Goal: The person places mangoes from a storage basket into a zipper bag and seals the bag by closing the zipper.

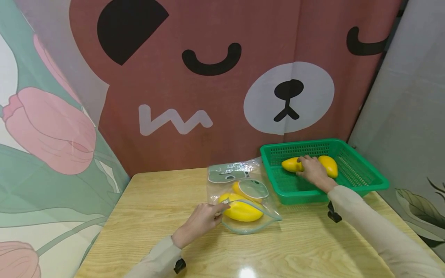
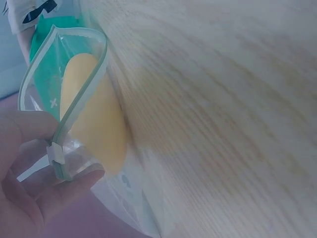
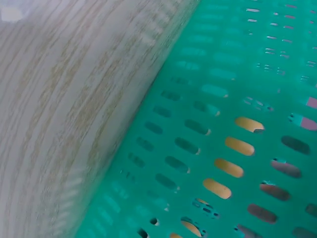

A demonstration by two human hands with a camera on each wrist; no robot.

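My left hand [image 1: 203,222] pinches the zip edge of a clear zip bag [image 1: 215,191], thumb on one side and fingers on the other. In the left wrist view, the left thumb and fingers [image 2: 29,124] are close about a white slider [image 2: 57,152], and the bag's mouth gapes. Inside lie two yellow mangoes, one nearer [image 1: 243,210] and one partly behind the bag's printed green patch. My right hand [image 1: 314,172] reaches into a green basket [image 1: 295,197] and grips a yellow mango [image 1: 291,165]. Another mango [image 1: 328,166] lies to its right, partly behind the hand.
The basket has perforated walls and stands at the right of a wooden table [image 1: 156,204]. In the right wrist view, its wall [image 3: 163,144] hides the right hand. A curtain with a bear print [image 1: 222,88] hangs close behind the table.
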